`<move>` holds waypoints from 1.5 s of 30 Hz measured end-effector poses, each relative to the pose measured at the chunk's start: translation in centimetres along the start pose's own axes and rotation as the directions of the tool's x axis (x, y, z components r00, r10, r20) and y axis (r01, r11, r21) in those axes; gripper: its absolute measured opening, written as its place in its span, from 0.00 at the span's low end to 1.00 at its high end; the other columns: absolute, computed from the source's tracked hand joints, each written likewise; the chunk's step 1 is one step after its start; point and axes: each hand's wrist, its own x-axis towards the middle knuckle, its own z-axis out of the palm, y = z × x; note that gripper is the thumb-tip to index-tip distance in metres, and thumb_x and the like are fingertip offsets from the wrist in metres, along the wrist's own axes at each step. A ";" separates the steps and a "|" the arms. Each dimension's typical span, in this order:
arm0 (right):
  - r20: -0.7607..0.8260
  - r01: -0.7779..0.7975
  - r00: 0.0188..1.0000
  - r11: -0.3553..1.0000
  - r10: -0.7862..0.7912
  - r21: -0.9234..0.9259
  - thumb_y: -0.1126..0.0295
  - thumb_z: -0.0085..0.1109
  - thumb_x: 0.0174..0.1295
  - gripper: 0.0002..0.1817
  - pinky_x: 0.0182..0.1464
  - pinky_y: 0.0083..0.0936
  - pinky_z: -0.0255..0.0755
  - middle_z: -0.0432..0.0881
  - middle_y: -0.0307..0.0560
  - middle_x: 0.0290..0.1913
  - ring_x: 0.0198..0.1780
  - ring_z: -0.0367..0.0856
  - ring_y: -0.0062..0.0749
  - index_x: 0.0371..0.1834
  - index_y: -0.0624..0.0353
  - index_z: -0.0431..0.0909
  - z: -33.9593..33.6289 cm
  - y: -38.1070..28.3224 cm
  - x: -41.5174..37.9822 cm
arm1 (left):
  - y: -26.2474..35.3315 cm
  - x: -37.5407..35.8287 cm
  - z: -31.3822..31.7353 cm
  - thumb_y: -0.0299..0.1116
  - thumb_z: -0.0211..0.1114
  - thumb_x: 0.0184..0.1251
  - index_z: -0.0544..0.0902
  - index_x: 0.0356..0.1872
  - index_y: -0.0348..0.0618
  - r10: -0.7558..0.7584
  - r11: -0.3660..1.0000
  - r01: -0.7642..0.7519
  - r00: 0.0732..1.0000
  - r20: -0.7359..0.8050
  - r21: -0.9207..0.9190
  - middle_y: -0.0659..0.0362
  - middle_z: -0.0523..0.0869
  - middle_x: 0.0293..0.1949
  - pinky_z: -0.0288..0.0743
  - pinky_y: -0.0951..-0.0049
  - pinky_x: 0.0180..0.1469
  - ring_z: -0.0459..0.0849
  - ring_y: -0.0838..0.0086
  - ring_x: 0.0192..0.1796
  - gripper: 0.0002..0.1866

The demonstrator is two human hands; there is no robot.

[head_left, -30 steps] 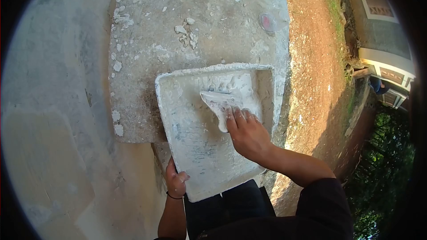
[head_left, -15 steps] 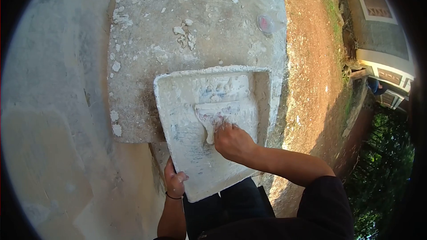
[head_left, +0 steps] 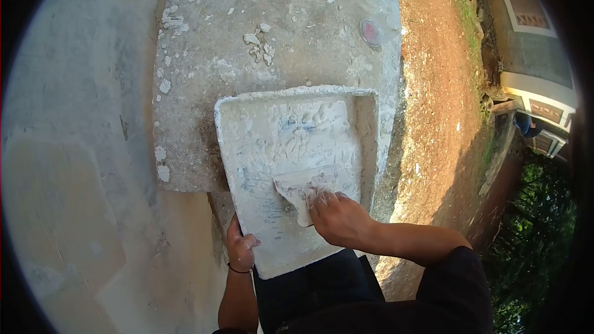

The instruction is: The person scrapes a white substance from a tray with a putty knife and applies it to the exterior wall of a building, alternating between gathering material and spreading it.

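A rectangular tray (head_left: 224, 148), caked with off-white plaster, tilts in front of my body. My left hand (head_left: 240, 244) grips its lower left edge, thumb over the rim and fingers hidden beneath. My right hand (head_left: 337, 215) is closed round a plaster-coated putty knife (head_left: 297, 188), its wide blade flat against the tray floor below the middle. Wet plaster (head_left: 291, 142) lies in ridges and smears above the blade. Bluish streaks show through thinner patches. Plaster whitens the right fingers.
The tray's upper part overlaps a rough concrete slab (head_left: 278, 43) dotted with dried plaster lumps (head_left: 260, 46). A round clear lid-like piece (head_left: 372, 33) lies near its right edge. A smooth grey wall (head_left: 80, 105) runs along the left, reddish dirt ground (head_left: 433, 105) along the right.
My right hand has drawn the putty knife down the tray toward me and slightly right. My left hand still grips the tray in nearly the same place.
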 end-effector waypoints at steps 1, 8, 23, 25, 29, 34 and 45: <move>-0.072 -0.028 0.997 0.999 0.029 0.022 0.71 0.51 0.49 0.20 0.41 0.39 0.76 0.79 0.61 0.36 0.38 0.80 0.48 0.44 0.74 0.75 -1.2 0.3 -0.4 | -0.1 0.0 0.0 0.28 0.47 0.32 0.65 0.58 0.25 0.014 0.999 -0.014 1.000 -0.009 -0.029 0.50 0.78 0.48 0.70 0.79 0.48 0.78 0.67 0.48 0.40; -0.233 -0.108 0.969 0.992 0.089 -0.072 0.70 0.51 0.51 0.20 0.47 0.43 0.73 0.77 0.62 0.47 0.45 0.79 0.49 0.48 0.68 0.74 -0.9 2.3 -0.9 | 0.3 -0.5 0.8 0.26 0.46 0.31 0.67 0.56 0.26 0.046 0.998 -0.046 0.999 -0.013 -0.033 0.51 0.78 0.48 0.69 0.76 0.51 0.78 0.66 0.48 0.38; -0.337 -0.058 0.940 0.998 0.048 -0.019 0.69 0.52 0.49 0.20 0.46 0.39 0.72 0.78 0.56 0.44 0.43 0.78 0.43 0.46 0.66 0.76 0.5 4.3 -0.1 | -1.6 -0.6 1.0 0.26 0.47 0.32 0.68 0.56 0.25 0.088 0.996 -0.088 0.995 -0.057 -0.001 0.51 0.78 0.48 0.69 0.78 0.50 0.77 0.68 0.47 0.38; -0.265 -0.055 0.963 0.998 0.053 0.000 0.70 0.51 0.50 0.18 0.46 0.37 0.73 0.79 0.56 0.41 0.43 0.79 0.42 0.44 0.66 0.76 0.1 4.8 0.3 | -1.5 -0.7 1.3 0.26 0.47 0.32 0.67 0.56 0.24 0.074 0.997 -0.075 0.995 -0.071 -0.007 0.51 0.78 0.48 0.69 0.77 0.51 0.77 0.68 0.48 0.38; -0.371 -0.012 0.929 0.998 -0.012 -0.063 0.70 0.51 0.50 0.15 0.45 0.38 0.73 0.79 0.53 0.38 0.43 0.78 0.43 0.40 0.66 0.76 1.5 6.0 1.5 | -1.8 -0.6 1.2 0.26 0.48 0.31 0.67 0.56 0.24 0.084 0.996 -0.084 0.994 -0.067 0.000 0.51 0.78 0.49 0.68 0.76 0.53 0.77 0.66 0.50 0.39; -0.336 -0.081 0.939 0.997 0.073 -0.010 0.71 0.51 0.50 0.14 0.47 0.39 0.73 0.79 0.54 0.39 0.43 0.78 0.45 0.40 0.66 0.76 0.9 6.9 3.0 | -2.0 -0.9 1.6 0.26 0.47 0.31 0.67 0.57 0.24 0.091 0.995 -0.093 0.992 -0.091 -0.024 0.51 0.78 0.49 0.67 0.75 0.54 0.76 0.66 0.51 0.39; -0.446 -0.171 0.884 0.985 0.139 -0.032 0.75 0.51 0.49 0.08 0.46 0.36 0.73 0.79 0.54 0.35 0.43 0.78 0.47 0.31 0.65 0.76 0.6 9.6 4.2 | -1.9 -1.2 2.3 0.25 0.47 0.31 0.67 0.57 0.27 0.080 0.996 -0.083 0.991 -0.108 -0.024 0.52 0.78 0.48 0.70 0.79 0.47 0.77 0.68 0.49 0.39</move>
